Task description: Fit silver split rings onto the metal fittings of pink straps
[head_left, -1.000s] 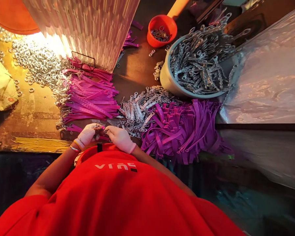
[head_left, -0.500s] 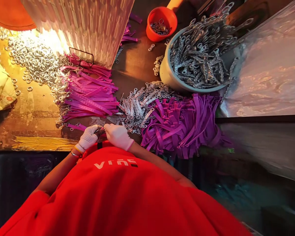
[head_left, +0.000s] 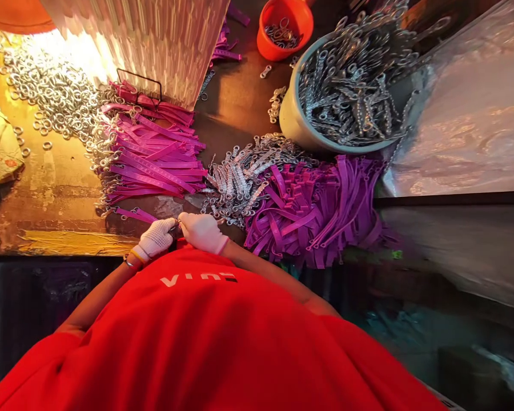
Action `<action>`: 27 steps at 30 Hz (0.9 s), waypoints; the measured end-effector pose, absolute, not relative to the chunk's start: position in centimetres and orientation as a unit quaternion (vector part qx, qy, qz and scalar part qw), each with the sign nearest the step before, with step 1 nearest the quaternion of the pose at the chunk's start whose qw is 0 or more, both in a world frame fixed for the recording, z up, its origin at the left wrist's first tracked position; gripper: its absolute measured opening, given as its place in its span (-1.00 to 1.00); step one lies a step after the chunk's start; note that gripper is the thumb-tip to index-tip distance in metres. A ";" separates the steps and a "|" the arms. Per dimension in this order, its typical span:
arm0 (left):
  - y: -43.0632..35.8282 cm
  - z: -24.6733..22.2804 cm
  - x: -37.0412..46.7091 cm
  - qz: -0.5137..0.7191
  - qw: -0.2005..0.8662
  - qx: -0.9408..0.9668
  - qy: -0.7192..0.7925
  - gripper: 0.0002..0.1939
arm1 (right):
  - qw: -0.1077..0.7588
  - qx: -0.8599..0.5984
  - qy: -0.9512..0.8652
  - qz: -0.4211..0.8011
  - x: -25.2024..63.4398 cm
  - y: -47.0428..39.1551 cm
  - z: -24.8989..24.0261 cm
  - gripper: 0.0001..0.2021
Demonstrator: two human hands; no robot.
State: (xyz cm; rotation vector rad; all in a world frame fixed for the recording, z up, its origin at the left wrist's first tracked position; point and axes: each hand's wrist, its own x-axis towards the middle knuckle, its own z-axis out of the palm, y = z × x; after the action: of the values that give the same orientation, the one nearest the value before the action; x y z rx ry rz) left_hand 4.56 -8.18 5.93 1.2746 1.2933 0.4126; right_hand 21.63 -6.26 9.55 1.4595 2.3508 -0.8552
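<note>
My left hand (head_left: 156, 237), in a white dotted glove, is closed at the table's front edge, close against my red shirt. My right hand (head_left: 202, 231), in a plain white glove, meets it with the fingers pinched together. Something small and dark shows between the two hands, too hidden to name. Just beyond my left hand lies a single purple strap (head_left: 136, 214) with a metal ring at its left end. A pile of purple straps with rings (head_left: 154, 154) lies farther back. Right of my right hand are silvery metal link pieces (head_left: 235, 180) and a heap of purple straps (head_left: 308, 211).
Many loose metal rings (head_left: 62, 94) are spread at the back left under bright light. A grey bucket (head_left: 291, 114) full of metal links stands at the back right, near an orange cup (head_left: 269, 47) of small parts. Plastic sheeting (head_left: 475, 125) covers the far right.
The whole view has shifted slightly, so the table's things sit a little higher in the picture. My hands stay together at the table edge, their fingers only slightly moved.
</note>
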 end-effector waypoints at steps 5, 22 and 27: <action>-9.9 5.7 4.9 0.200 0.704 0.410 0.545 -0.53 | 0.100 0.521 0.788 -0.312 22.0 -6.6 9.9 -0.69; -12.1 6.8 4.9 0.164 0.571 0.559 0.579 -0.64 | 0.222 0.407 0.827 -0.318 22.5 -7.3 9.3 -0.63; -11.2 7.7 4.1 0.142 0.600 0.559 0.554 -0.77 | 0.193 0.383 0.852 -0.300 22.9 -8.0 9.5 -0.57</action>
State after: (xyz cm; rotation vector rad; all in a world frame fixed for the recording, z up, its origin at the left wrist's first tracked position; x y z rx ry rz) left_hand 4.13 -11.19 7.68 1.2960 1.2848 0.3286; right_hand 22.92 -8.00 9.51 1.0744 2.3915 -0.8429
